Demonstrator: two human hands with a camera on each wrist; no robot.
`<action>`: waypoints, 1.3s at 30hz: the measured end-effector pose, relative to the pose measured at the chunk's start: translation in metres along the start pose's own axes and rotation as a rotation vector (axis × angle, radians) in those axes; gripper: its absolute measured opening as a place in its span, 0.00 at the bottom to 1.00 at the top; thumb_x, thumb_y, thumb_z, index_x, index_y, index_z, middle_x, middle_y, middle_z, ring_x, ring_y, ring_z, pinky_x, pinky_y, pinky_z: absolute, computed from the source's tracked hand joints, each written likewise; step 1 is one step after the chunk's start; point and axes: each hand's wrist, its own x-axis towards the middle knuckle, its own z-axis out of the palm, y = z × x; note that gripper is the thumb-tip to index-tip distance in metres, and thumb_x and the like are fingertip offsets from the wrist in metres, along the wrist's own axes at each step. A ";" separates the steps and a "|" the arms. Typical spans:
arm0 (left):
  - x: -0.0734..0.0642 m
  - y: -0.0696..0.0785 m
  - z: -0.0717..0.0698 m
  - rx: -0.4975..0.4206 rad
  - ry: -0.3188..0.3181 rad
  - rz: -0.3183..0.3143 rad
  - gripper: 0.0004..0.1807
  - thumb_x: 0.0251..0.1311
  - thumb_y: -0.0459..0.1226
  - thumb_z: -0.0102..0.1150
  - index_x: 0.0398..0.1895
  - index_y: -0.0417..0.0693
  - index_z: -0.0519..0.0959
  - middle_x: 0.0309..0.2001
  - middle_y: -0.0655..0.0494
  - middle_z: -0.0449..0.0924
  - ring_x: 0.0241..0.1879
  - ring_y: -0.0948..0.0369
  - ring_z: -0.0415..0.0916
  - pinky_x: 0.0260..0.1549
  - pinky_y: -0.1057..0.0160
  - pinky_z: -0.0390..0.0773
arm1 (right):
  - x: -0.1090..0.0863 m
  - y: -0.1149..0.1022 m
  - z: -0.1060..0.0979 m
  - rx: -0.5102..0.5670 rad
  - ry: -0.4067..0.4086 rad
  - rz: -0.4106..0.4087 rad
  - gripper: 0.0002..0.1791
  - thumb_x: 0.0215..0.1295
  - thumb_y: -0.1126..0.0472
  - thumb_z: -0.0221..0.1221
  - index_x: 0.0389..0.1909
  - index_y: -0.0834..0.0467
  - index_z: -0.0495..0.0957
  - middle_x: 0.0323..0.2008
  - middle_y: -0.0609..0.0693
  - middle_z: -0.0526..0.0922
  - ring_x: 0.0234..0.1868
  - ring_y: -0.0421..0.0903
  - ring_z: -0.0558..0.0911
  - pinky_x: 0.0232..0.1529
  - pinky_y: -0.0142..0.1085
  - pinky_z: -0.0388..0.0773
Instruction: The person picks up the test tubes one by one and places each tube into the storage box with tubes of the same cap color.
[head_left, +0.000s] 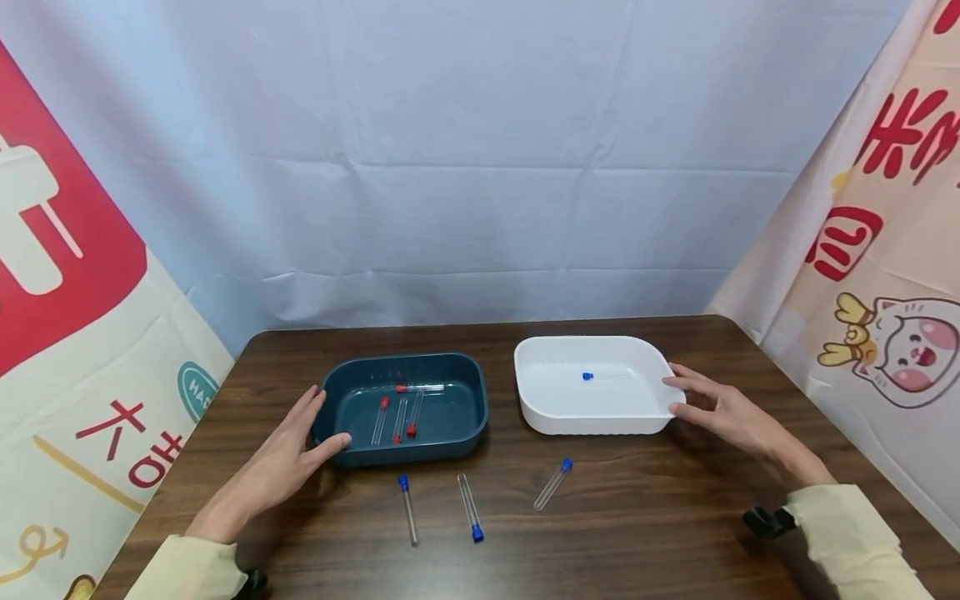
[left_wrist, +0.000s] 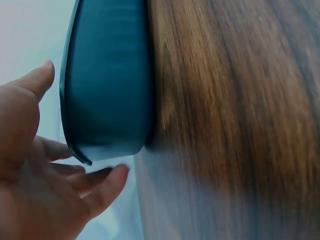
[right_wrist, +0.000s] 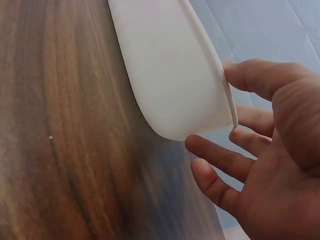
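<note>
At the left end of a dark teal tray (head_left: 420, 451) is my left hand (head_left: 288, 454), fingers spread along the side and thumb by the front corner. In the left wrist view its thumb stands off the rim and no finger curls round the wall. Several clear test tubes with red caps (head_left: 412, 430) lie in that tray. My right hand (head_left: 723, 414) is at the right end of a white tray (head_left: 596, 425), its thumb tip (right_wrist: 235, 72) at the rim and its fingers loosely extended by the end wall. A small blue cap (head_left: 587, 377) shows inside the white tray.
On the brown wooden table (head_left: 600, 550), in front of the trays, lie three blue-capped test tubes: a left one (head_left: 408, 510), a middle one (head_left: 470, 507) and a right one (head_left: 553, 485). A pale cloth (head_left: 480, 208) hangs behind the table; printed cloths flank it.
</note>
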 end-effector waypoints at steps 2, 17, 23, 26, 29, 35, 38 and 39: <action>0.000 0.002 0.000 0.008 0.037 0.013 0.51 0.56 0.66 0.45 0.73 0.44 0.46 0.73 0.44 0.37 0.68 0.41 0.45 0.56 0.35 0.55 | 0.000 -0.002 0.001 0.000 0.001 -0.004 0.28 0.63 0.52 0.60 0.62 0.58 0.70 0.69 0.52 0.57 0.61 0.47 0.67 0.47 0.17 0.65; -0.020 0.038 0.010 0.092 0.317 0.188 0.30 0.59 0.52 0.58 0.62 0.47 0.69 0.60 0.51 0.63 0.57 0.53 0.61 0.49 0.47 0.70 | -0.007 -0.007 0.002 -0.078 0.013 -0.002 0.28 0.62 0.51 0.60 0.62 0.57 0.70 0.69 0.51 0.56 0.64 0.58 0.62 0.47 0.16 0.61; -0.035 0.061 0.023 0.128 0.199 0.124 0.35 0.56 0.62 0.53 0.63 0.55 0.68 0.61 0.56 0.63 0.59 0.56 0.61 0.52 0.47 0.70 | -0.008 -0.007 0.003 -0.093 -0.001 0.027 0.30 0.62 0.48 0.59 0.62 0.56 0.70 0.70 0.51 0.55 0.65 0.57 0.60 0.47 0.15 0.58; -0.041 0.069 0.031 0.154 0.145 0.126 0.41 0.52 0.69 0.45 0.64 0.56 0.68 0.61 0.58 0.63 0.60 0.58 0.60 0.53 0.48 0.70 | -0.009 -0.008 0.004 -0.109 -0.003 0.037 0.30 0.62 0.47 0.59 0.62 0.56 0.70 0.70 0.53 0.56 0.65 0.57 0.61 0.54 0.30 0.65; -0.046 0.075 0.037 0.176 0.125 0.146 0.40 0.53 0.68 0.48 0.64 0.56 0.68 0.61 0.61 0.63 0.60 0.61 0.60 0.52 0.51 0.71 | -0.011 -0.010 0.005 -0.120 -0.003 0.045 0.30 0.61 0.46 0.59 0.62 0.56 0.70 0.69 0.56 0.56 0.64 0.59 0.62 0.53 0.51 0.67; -0.054 0.084 0.048 0.178 0.094 0.117 0.34 0.53 0.57 0.61 0.62 0.56 0.70 0.59 0.63 0.65 0.57 0.63 0.61 0.51 0.55 0.72 | -0.012 -0.011 0.006 -0.142 0.001 0.041 0.30 0.62 0.46 0.58 0.62 0.56 0.70 0.69 0.55 0.56 0.64 0.58 0.62 0.52 0.44 0.68; -0.056 0.084 0.054 0.181 0.051 0.116 0.33 0.53 0.56 0.62 0.61 0.55 0.71 0.58 0.63 0.66 0.55 0.64 0.61 0.51 0.56 0.72 | -0.012 -0.010 0.006 -0.144 0.000 0.040 0.29 0.62 0.46 0.58 0.62 0.55 0.70 0.70 0.53 0.56 0.65 0.57 0.61 0.51 0.33 0.67; -0.057 0.084 0.056 0.183 0.035 0.122 0.33 0.53 0.57 0.61 0.61 0.54 0.71 0.57 0.63 0.66 0.55 0.64 0.62 0.51 0.56 0.72 | -0.012 -0.010 0.006 -0.141 -0.001 0.040 0.29 0.62 0.46 0.58 0.62 0.55 0.70 0.70 0.53 0.56 0.65 0.57 0.61 0.51 0.33 0.66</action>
